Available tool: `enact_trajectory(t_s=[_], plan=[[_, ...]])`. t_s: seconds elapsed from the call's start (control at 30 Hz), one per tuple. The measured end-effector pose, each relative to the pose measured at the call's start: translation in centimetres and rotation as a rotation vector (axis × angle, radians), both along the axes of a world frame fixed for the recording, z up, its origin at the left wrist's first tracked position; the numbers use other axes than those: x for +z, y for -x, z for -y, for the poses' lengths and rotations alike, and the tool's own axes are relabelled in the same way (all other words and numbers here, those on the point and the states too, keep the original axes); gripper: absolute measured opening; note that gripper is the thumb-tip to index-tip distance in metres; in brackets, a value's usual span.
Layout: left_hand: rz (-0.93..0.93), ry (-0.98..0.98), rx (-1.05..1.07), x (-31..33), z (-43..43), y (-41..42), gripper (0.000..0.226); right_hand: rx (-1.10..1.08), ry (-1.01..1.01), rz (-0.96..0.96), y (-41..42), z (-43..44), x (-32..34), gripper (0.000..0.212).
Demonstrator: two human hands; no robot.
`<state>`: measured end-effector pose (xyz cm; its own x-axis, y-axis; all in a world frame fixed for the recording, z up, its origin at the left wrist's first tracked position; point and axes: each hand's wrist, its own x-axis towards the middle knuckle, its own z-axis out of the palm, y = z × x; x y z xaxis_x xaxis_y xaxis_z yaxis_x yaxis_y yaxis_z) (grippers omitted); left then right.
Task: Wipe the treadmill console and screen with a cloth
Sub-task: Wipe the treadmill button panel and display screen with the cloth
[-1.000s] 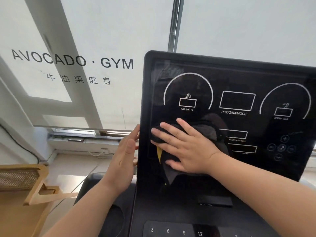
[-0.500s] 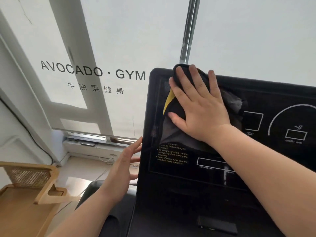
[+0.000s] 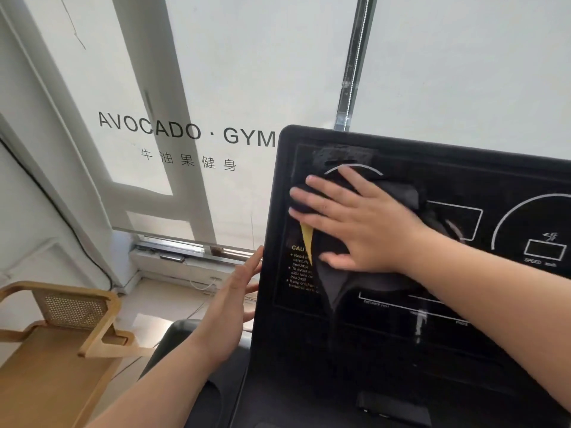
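Black cloth (image 3: 335, 274), yellow edge; black screen (image 3: 463, 304), white markings; tan wooden chair (image 3: 61, 335).

Dark cloth (image 3: 332, 282) covers right ends of caution text (image 3: 301, 273) lines and most of left dial arc (image 3: 370, 169). Under right hand (image 3: 364, 223), cloth's middle unseen. Frame cuts console (image 3: 463, 350) at right and bottom. Small labels (image 3: 375, 303) beneath lower boxes blurred, unreadable.

Both arms are bare from the wrist to the frame's edge. The left forearm (image 3: 160, 393) enters at about 7 o'clock and narrows to the left hand (image 3: 230, 301), just below centre toward 7 o'clock. The right forearm (image 3: 494, 307), broader in this wide view, enters at 4 o'clock and ends in the right hand (image 3: 364, 230), toward 3 o'clock. The fingers (image 3: 321, 208) look rounded and slightly blurred.
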<state>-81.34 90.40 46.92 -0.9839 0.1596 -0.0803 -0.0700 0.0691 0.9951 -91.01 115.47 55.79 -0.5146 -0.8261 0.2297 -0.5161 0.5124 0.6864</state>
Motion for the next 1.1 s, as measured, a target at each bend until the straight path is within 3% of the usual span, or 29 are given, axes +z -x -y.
enact_trajectory(t_s=[0.1,0.23,0.43,0.53,0.7,0.8,0.93,1.1], plan=[[-0.001,-0.007,-0.011,-0.1,0.0,-0.1,0.078,-0.144,0.168,-0.065,1.9,0.2,4.6,0.083],[-0.003,-0.009,-0.001,-0.1,0.0,0.0,0.077,-0.282,0.366,-0.084,0.0,2.8,1.2,0.084],[0.0,-0.014,0.029,-0.8,0.4,0.0,0.068,-0.033,0.022,0.135,-5.6,4.4,-10.8,0.075],[0.013,-0.031,0.03,-1.2,0.7,-0.1,0.07,0.036,-0.057,0.154,-5.7,3.5,-10.7,0.073],[0.003,-0.023,0.002,-1.1,0.5,-0.3,0.078,-0.157,0.155,-0.052,-1.5,1.2,-1.3,0.083],[-0.015,-0.039,0.014,-1.6,0.2,-0.8,0.081,-0.291,0.301,-0.074,-0.2,1.0,2.2,0.085],[-0.017,-0.083,0.037,-2.5,-0.3,-1.4,0.075,-0.352,0.367,-0.089,-1.5,2.8,-0.5,0.086],[-0.024,-0.11,0.074,-2.6,-0.6,-1.4,0.063,-0.241,0.276,0.022,-5.1,5.6,-8.6,0.08]])
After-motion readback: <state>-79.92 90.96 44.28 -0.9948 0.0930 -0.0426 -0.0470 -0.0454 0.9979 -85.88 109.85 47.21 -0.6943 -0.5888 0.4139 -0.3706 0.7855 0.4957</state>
